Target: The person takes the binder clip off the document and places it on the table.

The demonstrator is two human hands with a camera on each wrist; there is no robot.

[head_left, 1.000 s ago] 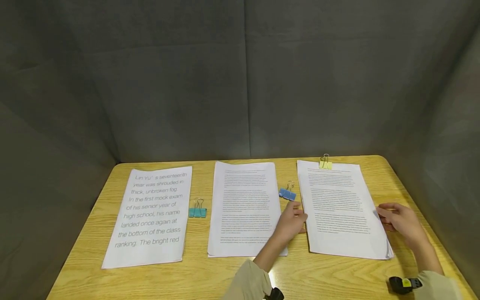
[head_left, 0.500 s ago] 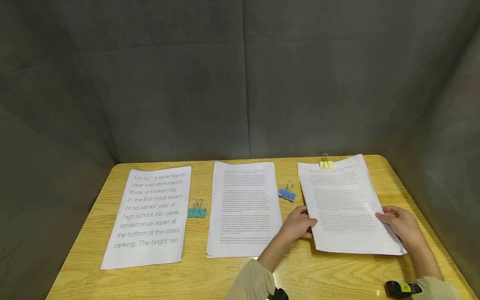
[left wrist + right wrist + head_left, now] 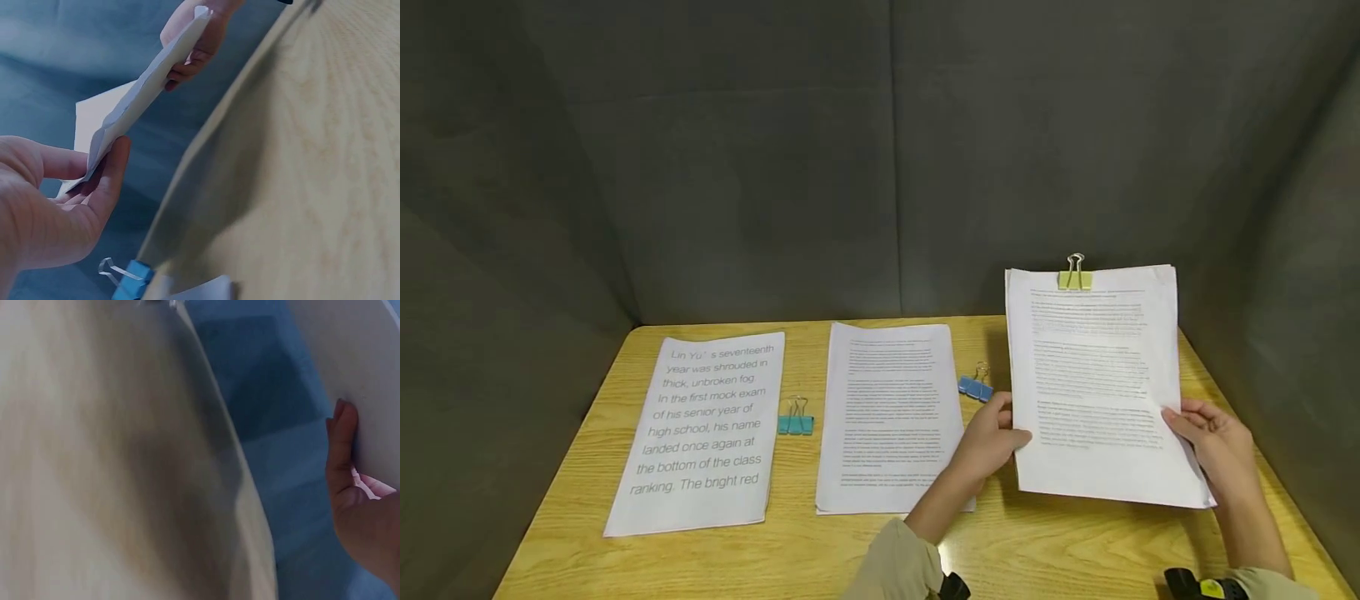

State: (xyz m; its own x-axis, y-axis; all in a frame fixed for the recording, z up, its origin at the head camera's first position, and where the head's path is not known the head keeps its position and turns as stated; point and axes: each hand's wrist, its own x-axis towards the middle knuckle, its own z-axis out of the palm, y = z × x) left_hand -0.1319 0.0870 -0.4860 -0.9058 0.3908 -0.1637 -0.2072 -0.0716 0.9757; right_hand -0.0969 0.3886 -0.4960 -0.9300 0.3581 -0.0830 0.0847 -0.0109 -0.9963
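Note:
A stack of printed paper [image 3: 1093, 375] is held up off the table, its top edge tilted upward. A yellow binder clip [image 3: 1075, 281] grips that top edge, its wire handles standing up. My left hand [image 3: 988, 437] pinches the stack's left edge, thumb in front and fingers behind. On the opposite edge my right hand [image 3: 1217, 442] pinches the sheets the same way. In the left wrist view the stack [image 3: 134, 100] shows edge-on, slightly bowed, between both hands. From the right wrist, the fingers [image 3: 342, 440] lie against the back of the paper.
On the wooden table [image 3: 1037, 558], a second printed stack [image 3: 891, 417] lies in the middle and a large-print stack [image 3: 700, 433] at the left. A blue binder clip [image 3: 975, 387] and a teal binder clip [image 3: 795, 425] lie beside them. Dark curtains [image 3: 775, 167] surround the table.
Both hands have taken hold of the right-hand stack's side edges. It has risen off the table and tilted up, the yellow binder clip rising with it.

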